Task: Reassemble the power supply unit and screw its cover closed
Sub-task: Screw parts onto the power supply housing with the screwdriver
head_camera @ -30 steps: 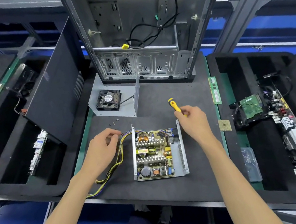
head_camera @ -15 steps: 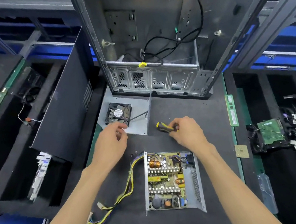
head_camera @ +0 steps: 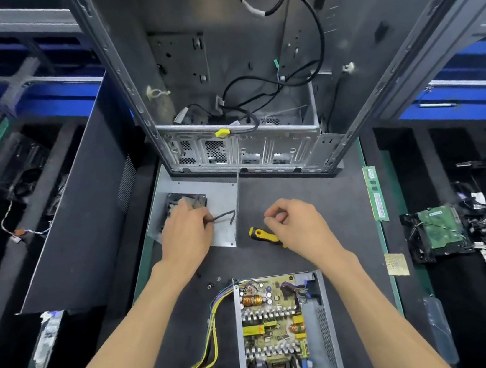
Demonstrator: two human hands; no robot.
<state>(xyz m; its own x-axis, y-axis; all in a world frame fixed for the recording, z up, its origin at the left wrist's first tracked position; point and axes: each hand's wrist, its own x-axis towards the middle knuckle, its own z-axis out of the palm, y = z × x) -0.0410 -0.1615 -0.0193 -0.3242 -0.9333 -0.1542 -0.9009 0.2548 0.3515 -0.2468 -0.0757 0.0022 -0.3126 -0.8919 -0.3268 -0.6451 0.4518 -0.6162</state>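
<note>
left hand (head_camera: 186, 233) sat on the fan (head_camera: 187, 203) in the thin, stiff cover (head_camera: 224, 217), seemingly gripping; take its edges. right hand (head_camera: 295, 226) hovered loose-curled above the screwdriver (head_camera: 262, 235), empty. open supply (head_camera: 281, 330) lay nearer.

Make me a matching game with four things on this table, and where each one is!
Things:
1. yellow-and-black screwdriver
2. black fan in the grey metal cover
3. green memory stick
4. open power supply with the yellow circuit board

Places:
A. under the left hand
B. nearest the person, between the two forearms
C. lying on the mat beneath the right hand
D. by the mat's right edge

Pairs: 1-C, 2-A, 3-D, 4-B
</note>
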